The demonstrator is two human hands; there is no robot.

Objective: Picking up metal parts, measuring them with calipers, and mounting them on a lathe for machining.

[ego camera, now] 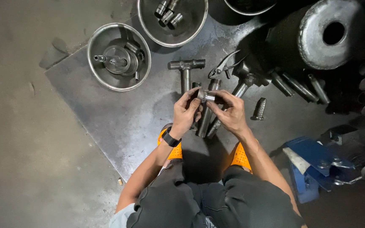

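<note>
I squat over a dark steel floor plate point(123, 114). Both hands hold one small round metal part point(205, 96), a toothed ring on a short sleeve. My left hand point(185, 112), with a black watch at the wrist, grips its left side with fingertips. From the right, my right hand point(230, 112) pinches it. Under my hands lie long steel shafts point(204, 118) and a T-shaped steel tool point(186, 69) on the plate.
Two steel bowls hold parts: one point(119, 57) with a crank-like assembly, one point(172, 21) with short cylinders. Pliers point(224, 64), several rods point(300, 86), a ribbed grip point(258, 109), a large metal drum point(330, 33) and a blue vise point(313, 166) lie to the right.
</note>
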